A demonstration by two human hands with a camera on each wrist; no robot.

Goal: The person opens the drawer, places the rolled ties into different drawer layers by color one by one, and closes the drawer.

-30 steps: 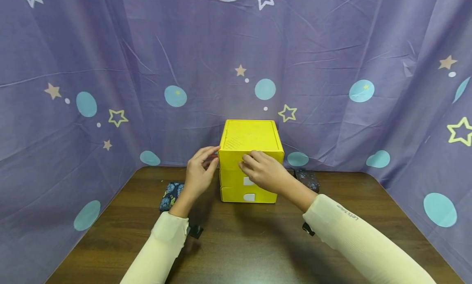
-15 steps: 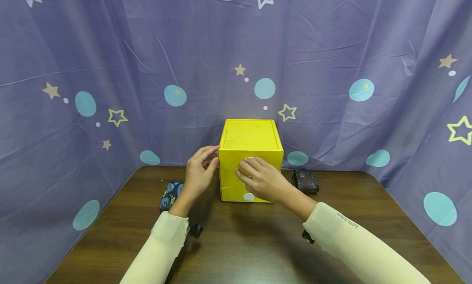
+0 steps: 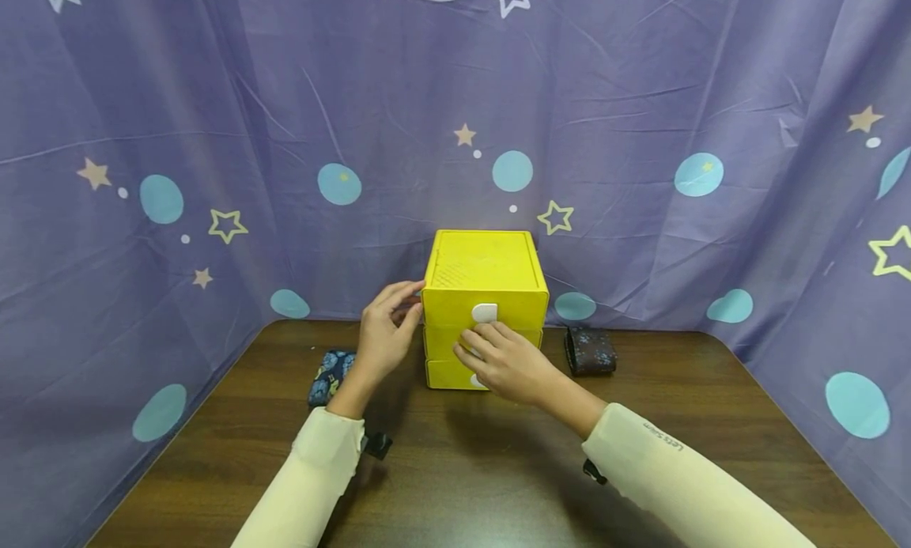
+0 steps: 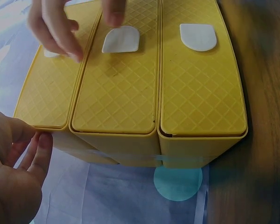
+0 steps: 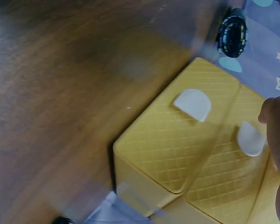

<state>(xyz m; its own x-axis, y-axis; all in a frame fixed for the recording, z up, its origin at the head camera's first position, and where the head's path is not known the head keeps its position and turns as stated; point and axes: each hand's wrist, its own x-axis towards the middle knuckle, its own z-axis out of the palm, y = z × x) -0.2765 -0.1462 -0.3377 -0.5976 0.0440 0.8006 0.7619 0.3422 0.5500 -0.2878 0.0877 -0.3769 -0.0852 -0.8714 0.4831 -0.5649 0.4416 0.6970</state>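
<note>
A yellow three-drawer box stands at the back of the table, its drawers looking pushed in. White tabs sit on the drawer fronts: the top tab, the middle tab and the bottom tab. My left hand touches the box's upper left front edge with its fingertips and thumb. In front of the middle drawer is my right hand, its fingers bent loosely with nothing seen in them. It partly covers the two lower tabs in the head view. The right wrist view shows its thumb apart from the middle tab.
On the brown wooden table, a blue patterned pouch lies left of the box, partly behind my left wrist. To the right lies a dark patterned wallet. A purple curtain with stars and dots hangs close behind.
My right hand has come down from the top drawer's tab to the middle drawer's height, uncovering the top tab. The left hand stays at the box's edge.
</note>
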